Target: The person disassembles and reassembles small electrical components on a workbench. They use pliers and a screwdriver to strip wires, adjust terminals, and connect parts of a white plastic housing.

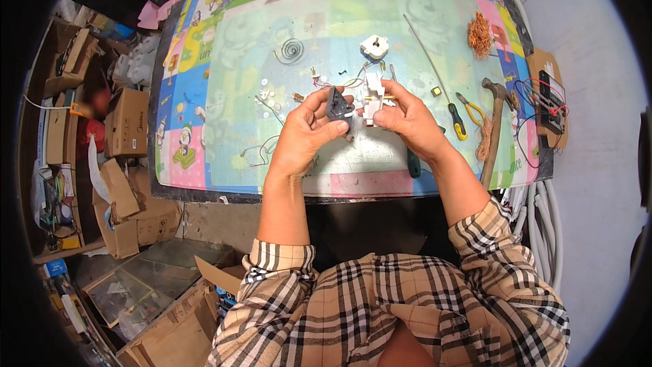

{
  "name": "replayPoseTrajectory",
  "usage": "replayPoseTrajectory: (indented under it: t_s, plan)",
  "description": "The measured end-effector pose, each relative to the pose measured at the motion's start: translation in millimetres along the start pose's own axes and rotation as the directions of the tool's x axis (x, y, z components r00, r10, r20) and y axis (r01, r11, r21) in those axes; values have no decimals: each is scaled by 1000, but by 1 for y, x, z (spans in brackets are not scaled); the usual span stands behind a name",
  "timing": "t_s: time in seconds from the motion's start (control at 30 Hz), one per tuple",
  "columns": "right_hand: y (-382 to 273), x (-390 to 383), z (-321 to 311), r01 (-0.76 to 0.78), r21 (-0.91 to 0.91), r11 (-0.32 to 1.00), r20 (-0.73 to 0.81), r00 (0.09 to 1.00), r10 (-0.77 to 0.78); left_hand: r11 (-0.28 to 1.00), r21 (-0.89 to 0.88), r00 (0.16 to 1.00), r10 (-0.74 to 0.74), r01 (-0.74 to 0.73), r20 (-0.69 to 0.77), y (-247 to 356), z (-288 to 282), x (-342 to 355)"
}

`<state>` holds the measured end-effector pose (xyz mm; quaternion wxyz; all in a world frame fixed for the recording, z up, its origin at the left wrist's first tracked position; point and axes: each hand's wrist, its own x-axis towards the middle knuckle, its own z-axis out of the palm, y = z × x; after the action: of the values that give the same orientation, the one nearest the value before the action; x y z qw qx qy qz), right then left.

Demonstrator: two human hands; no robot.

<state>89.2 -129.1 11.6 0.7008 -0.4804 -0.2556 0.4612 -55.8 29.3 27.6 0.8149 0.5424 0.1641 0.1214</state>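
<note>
Over the middle of the table, my left hand (305,132) is closed on a dark grey plastic part (337,107) with a hollow inner side. My right hand (411,119) grips a white plastic housing (373,98), thumb at its lower end. The two parts are held side by side with a narrow gap between them. Thin wires (354,82) lie behind the parts. Beyond my right hand sits a white, rounded plastic part (374,47). To the left of my hands are small loose bits and a coil of grey wire (291,50).
On the right lie a long screwdriver (458,122), pliers (471,107), a hammer (499,98) and a bundle of copper wire (479,35). A multimeter (551,102) with leads rests at the table's right edge. Cardboard boxes (128,122) fill shelves at left.
</note>
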Motion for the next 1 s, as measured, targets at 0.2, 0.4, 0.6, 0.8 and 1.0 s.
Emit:
replayPoseTrajectory:
  t_s: [0.2,0.4,0.6,0.8,1.0]
  plan:
    - [-9,-1,4,-34,71,997,-27,999,36,984,-167,994,-44,60,98,5,0,-2]
    - [-10,-2,2,-24,73,997,-18,1000,25,945,-314,987,-40,89,157,4,-2,1]
    - [-5,-1,-2,-7,38,999,-27,1000,8,943,-322,991,-42,82,130,5,-2,1]
    - [-7,-1,2,-25,81,996,-28,999,27,552,823,899,416,-130,-136,6,19,0]
    - [-5,1,1,-63,98,993,35,998,60,409,884,796,600,-227,-74,2,30,2]
